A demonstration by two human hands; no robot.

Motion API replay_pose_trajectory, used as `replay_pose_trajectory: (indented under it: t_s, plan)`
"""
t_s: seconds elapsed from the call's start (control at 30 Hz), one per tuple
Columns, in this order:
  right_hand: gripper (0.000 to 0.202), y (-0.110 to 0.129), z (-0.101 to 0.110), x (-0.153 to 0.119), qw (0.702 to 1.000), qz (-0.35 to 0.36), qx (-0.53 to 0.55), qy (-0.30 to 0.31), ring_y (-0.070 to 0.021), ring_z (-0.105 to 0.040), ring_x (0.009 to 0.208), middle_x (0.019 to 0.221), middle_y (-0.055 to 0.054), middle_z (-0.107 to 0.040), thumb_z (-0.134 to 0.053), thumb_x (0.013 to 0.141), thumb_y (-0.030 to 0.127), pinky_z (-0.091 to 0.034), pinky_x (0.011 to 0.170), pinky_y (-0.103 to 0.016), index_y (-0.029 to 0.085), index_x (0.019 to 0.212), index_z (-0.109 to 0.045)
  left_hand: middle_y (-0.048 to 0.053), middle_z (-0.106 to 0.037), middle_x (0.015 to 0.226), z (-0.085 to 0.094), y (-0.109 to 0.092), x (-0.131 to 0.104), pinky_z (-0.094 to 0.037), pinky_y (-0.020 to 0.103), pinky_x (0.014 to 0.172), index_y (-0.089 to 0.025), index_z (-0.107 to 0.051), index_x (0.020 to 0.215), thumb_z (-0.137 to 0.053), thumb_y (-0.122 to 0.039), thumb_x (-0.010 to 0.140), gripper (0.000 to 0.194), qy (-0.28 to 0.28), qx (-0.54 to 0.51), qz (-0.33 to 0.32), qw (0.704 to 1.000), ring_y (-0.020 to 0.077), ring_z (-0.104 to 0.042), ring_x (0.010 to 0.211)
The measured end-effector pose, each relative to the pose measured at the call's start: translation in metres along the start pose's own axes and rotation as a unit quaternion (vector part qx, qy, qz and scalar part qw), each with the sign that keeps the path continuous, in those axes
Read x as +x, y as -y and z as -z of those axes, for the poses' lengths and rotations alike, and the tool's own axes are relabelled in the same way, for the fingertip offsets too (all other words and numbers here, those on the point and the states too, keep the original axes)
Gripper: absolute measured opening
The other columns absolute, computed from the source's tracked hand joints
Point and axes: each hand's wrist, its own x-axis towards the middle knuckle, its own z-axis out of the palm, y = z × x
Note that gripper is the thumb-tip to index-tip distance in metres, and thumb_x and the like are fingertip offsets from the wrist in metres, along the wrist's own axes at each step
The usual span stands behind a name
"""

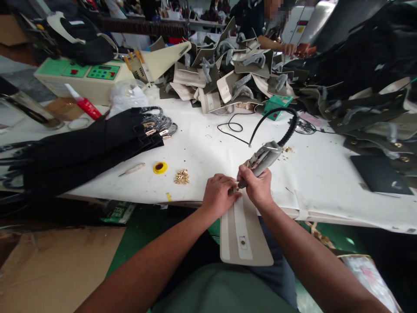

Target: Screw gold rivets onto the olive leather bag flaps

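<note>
At the frame's centre, my left grip point(219, 194) pinches the panel point(257, 239) end, seemingly light, bendable; my right grip point(260, 187) wraps the heavy-looking tool point(267, 155).

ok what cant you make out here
- Head view: upper end of the beige piece, mostly hidden by the left hand and right hand.
- Head view: lettering on the metal tags, too small.
- Head view: far end of the black bundle, cut off by the left edge.

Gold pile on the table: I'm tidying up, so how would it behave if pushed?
The gold pieces would probably scatter, since they lie loose and heaped. Their shiny, metallic look suggests they could slide across the white table.
</note>
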Motion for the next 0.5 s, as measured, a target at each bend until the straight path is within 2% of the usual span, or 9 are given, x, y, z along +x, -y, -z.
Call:
replay_pose_trajectory:
  t_s: [0.27,0.5]
  plan:
    - [0.027,0.02,-0.006,-0.001,0.995,0.018,-0.087,0.044,-0.0113,-0.047,0.05,0.053,0.002,-0.053,-0.065,0.077,0.03,-0.039,0.049,-0.025,0.02,0.056,-0.05,0.003,-0.077,0.108,0.002,-0.001,0.001,-0.044,0.044,0.097,-0.025,-0.075,0.094,-0.084,-0.03,0.078,0.019,0.008,0.013,-0.002,1.0,0.0278,-0.059,0.117]
    - [0.025,0.013,-0.005,-0.001,0.991,0.046,-0.081,0.092,-0.0104,-0.046,0.051,0.054,0.003,-0.053,-0.064,0.075,0.029,-0.036,0.049,-0.024,0.02,0.058,-0.048,0.003,-0.076,0.113,0.003,-0.004,0.001,-0.044,0.044,0.095,-0.026,-0.075,0.1,-0.082,-0.029,0.08,0.021,0.01,0.017,-0.002,1.0,0.0289,-0.058,0.116]
